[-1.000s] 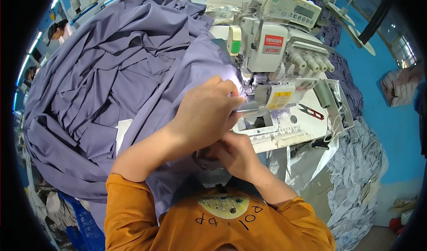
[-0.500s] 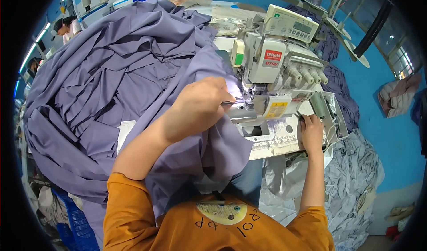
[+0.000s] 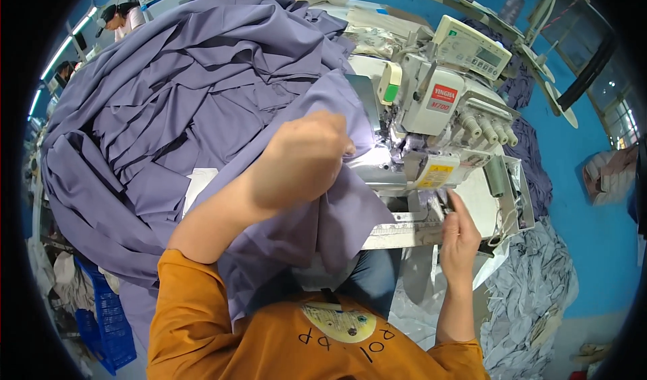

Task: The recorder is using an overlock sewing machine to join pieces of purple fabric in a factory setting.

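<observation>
**Feeding purple cloth into the overlock machine**

The purple cloth (image 3: 296, 225) lies draped from the bench edge into the person's lap, its upper edge drawn up to the presser foot area of the white overlock machine (image 3: 441, 120), where a small lamp lights the seam. The left hand (image 3: 303, 161) sits on top of that edge with its fingers curled down, pressing and seemingly pinching the fabric just beside the needle; the fingertips themselves are hidden under the knuckles. The right hand (image 3: 459, 235) is apart from the cloth, fingers lightly spread and extended, touching the front of the machine bed near the ruler strip (image 3: 404, 230) on the bench (image 3: 482, 201).

This looks like the positioning step, before stitching runs. The next move probably calls for aligning the cloth's edge squarely under the foot and keeping it flat.

A large heap of the same cloth (image 3: 175, 110) fills the left side.
</observation>
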Demonstrator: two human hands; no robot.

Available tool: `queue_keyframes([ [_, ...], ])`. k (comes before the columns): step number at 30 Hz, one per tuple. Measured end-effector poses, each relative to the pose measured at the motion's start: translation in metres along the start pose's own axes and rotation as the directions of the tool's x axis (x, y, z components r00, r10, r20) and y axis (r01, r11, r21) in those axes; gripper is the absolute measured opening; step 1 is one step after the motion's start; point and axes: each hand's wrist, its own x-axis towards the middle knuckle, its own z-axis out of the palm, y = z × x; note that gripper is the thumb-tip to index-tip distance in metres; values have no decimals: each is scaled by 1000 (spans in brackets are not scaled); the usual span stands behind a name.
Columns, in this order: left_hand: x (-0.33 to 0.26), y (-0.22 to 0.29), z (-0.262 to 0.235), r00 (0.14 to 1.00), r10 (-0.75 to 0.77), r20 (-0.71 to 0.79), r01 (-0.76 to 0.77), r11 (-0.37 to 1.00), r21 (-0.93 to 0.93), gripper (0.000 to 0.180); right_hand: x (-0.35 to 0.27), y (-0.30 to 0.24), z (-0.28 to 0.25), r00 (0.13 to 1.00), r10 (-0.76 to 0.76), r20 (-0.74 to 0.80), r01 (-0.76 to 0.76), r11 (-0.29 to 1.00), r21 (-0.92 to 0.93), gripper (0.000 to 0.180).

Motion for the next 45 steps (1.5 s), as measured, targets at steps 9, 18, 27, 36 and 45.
queue_keyframes([
  [9, 2, 18, -19, 986, -133, 104, 123, 988, 95, 20, 49, -83, 28, 847, -528, 54, 478, 714, -512, 39],
  [18, 2, 18, -20, 980, -96, 174, 114, 988, -101, 25, 69, -83, 47, 813, -549, 193, 558, 640, -528, 25],
  [27, 13, 9, -23, 910, 24, 414, 154, 908, -391, 27, 61, -75, 34, 850, -525, 41, 495, 770, -403, 26],
  [36, 14, 3, -28, 852, 109, 511, 159, 878, -452, 24, 60, -59, 39, 863, -505, 27, 489, 821, -295, 34],
  [45, 1, -49, 27, 980, -99, 173, 85, 993, 87, 64, -5, 68, -4, 972, -172, -158, 81, 883, -462, 30],
])
